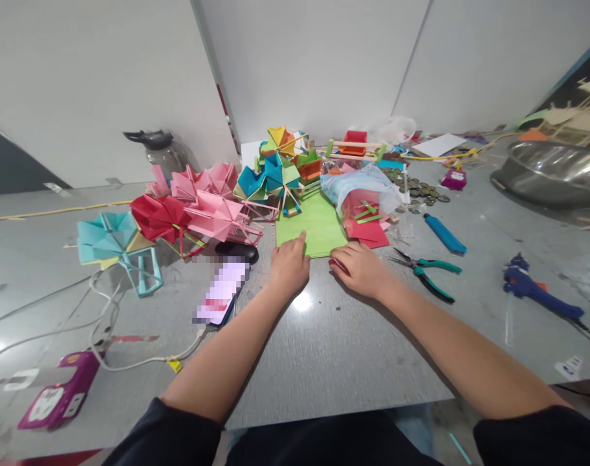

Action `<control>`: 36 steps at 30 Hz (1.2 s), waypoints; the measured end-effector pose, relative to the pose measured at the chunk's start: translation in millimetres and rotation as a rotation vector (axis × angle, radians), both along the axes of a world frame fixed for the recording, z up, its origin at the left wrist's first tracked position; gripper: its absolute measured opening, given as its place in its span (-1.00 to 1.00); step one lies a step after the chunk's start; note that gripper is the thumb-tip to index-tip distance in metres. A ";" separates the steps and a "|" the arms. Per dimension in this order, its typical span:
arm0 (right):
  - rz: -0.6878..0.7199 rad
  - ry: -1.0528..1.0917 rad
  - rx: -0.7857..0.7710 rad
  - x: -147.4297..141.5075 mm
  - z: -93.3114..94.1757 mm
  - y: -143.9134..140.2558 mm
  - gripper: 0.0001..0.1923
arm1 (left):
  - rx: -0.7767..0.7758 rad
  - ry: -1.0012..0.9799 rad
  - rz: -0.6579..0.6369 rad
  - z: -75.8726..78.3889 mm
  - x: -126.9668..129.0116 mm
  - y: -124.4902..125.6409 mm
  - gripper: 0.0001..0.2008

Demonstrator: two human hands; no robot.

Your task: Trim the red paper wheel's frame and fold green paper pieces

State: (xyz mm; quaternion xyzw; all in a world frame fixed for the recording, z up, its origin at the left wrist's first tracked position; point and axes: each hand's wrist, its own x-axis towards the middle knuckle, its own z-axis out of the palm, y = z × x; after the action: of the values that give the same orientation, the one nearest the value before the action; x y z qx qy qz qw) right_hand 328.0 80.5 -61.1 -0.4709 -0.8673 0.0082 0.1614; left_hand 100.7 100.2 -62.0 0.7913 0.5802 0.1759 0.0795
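Near the middle of the grey tabletop (324, 362) lay green paper (312, 226), what looked like a stack of sheets, its near edge toward the person. Left hand (290, 262) sat on the near left corner, released, fingers extended over the paper, nothing gripped. Right hand (356, 265) was at the near right corner, fingers curled; a small dark red item (341, 266) showed at the fingers, partly hidden, so could not tell whether it was grasped or merely covered. Red paper (367, 234) lay just beyond the right hand, at the mouth of a clear plastic bag (356, 184) that overlapped the green paper's right side. Teal and yellow folded-paper models (274, 178) stood at its far left; pink models (217, 217), a red model (160, 220) and a light-blue model (111, 236) ran on leftward. Left of the left hand: black rounded object (244, 252), with a lit phone (222, 291) just below, screen blurred. Right of the right hand: teal-handled pliers (433, 265), spread, then a blue cutter-like tool (445, 234) and a blue glue gun (537, 291). Coin-like discs (424, 191) were scattered behind those. Outermost: metal bowl (552, 175) far right, bottle (163, 152) at the back left, magenta device (79, 388) at the near left.
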 end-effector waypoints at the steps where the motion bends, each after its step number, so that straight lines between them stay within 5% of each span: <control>1: 0.004 -0.009 -0.004 -0.5 -0.4 0.0 -0.73 | -0.004 -0.001 0.004 0.1 -0.1 0.8 -0.43; 13: 0.044 -0.037 0.021 -0.7 -2.8 0.1 -0.69 | -0.039 0.000 0.037 3.0 -1.2 9.4 -0.79; 18: -0.025 -0.063 0.050 -2.0 2.9 -1.2 -0.70 | -0.045 0.021 0.047 3.7 -1.7 10.6 -0.76; 28: -0.232 -0.173 -0.127 -8.1 21.1 -13.6 -0.69 | 0.009 0.084 0.066 3.2 -1.3 4.4 -0.72; 36: -0.320 -0.124 -0.242 23.1 34.3 -9.0 -0.79 | 0.141 0.154 -0.001 19.5 -4.9 -26.1 -0.77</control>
State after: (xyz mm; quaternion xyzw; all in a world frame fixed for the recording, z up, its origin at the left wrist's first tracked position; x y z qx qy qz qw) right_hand 351.1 71.5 -26.8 -0.6184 -0.7823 0.0576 0.0491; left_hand 95.8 74.1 -42.5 0.8064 0.5704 0.1549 -0.0212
